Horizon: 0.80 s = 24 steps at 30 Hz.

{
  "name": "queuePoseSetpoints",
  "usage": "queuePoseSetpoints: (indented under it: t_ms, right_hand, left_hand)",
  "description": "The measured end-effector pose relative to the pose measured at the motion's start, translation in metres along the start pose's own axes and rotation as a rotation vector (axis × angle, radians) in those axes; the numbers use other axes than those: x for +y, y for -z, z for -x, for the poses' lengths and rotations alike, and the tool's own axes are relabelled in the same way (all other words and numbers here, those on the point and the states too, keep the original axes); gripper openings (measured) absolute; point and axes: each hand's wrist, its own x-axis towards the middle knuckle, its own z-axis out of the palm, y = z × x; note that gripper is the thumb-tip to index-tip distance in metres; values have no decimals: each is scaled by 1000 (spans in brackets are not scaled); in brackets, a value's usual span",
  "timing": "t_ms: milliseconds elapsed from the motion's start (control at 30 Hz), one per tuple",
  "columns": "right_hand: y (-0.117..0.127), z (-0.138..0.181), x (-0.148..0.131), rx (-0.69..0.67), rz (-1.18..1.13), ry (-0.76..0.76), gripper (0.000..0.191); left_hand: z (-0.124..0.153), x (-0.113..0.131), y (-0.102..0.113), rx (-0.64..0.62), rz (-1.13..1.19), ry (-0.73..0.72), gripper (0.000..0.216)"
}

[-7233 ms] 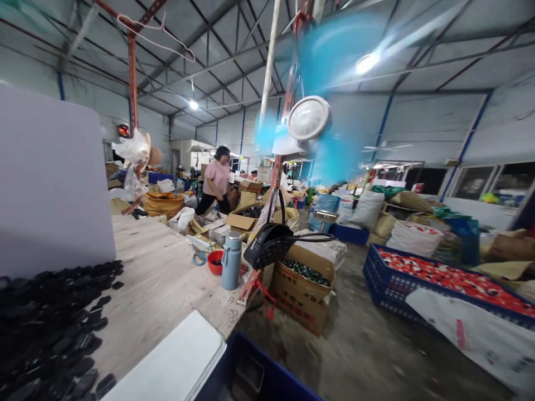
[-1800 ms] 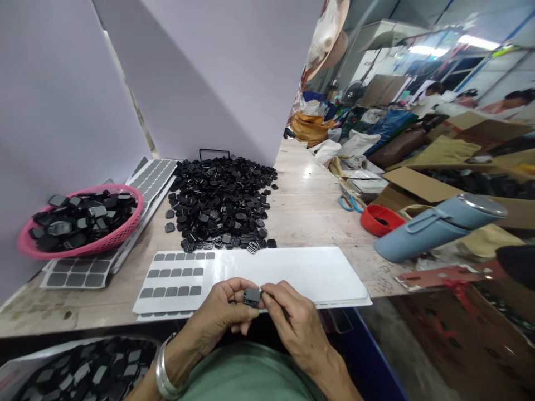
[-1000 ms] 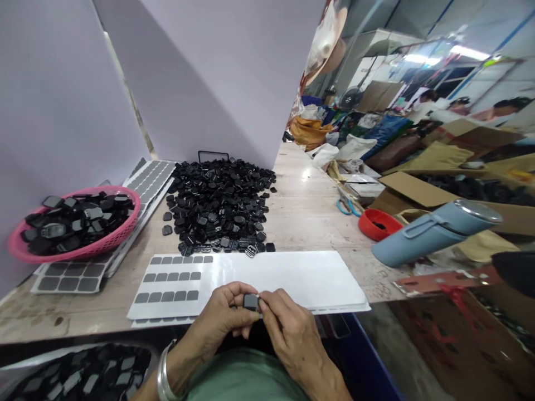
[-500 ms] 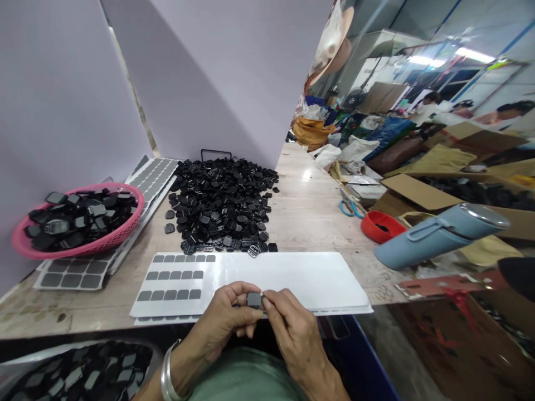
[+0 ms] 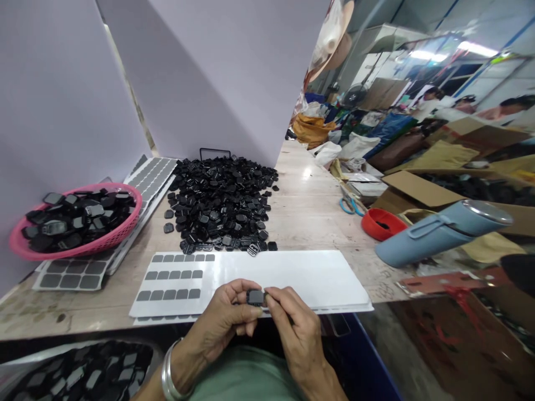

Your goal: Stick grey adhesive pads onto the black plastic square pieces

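Observation:
My left hand (image 5: 228,309) pinches a small black plastic piece (image 5: 254,297) with a grey face between thumb and fingers. My right hand (image 5: 295,317) is closed at the right end of the same piece, thumb and forefinger tips at its edge; whether anything else is between them I cannot make out. Both hands are over the front edge of a white backing sheet (image 5: 276,273), which carries rows of grey stickers (image 5: 169,275) on its left part. Behind the sheet lies a heap of similar black pieces (image 5: 225,200).
At the left, a pink basket (image 5: 121,238) of black pieces rests on more sticker sheets (image 5: 152,178). Scissors (image 5: 351,205), a red bowl (image 5: 371,225) and a blue bottle (image 5: 434,234) stand right. Below left is a bag of pieces (image 5: 83,373). Several people are in the background.
My right fingertips have shifted slightly right along the piece's edge. My left hand keeps its hold almost unmoved.

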Motion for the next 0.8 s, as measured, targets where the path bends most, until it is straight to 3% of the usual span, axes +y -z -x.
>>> queuePoseSetpoints:
  t_ms: [300,800]
  right_hand:
    - [1,0,7,-40,87,38,19]
    - [-2,1,5,-99,208,42,20]
  left_hand:
    - [-3,-2,2,18,-127,-42,41]
    - [-3,-3,0,37,-131,-21,44]
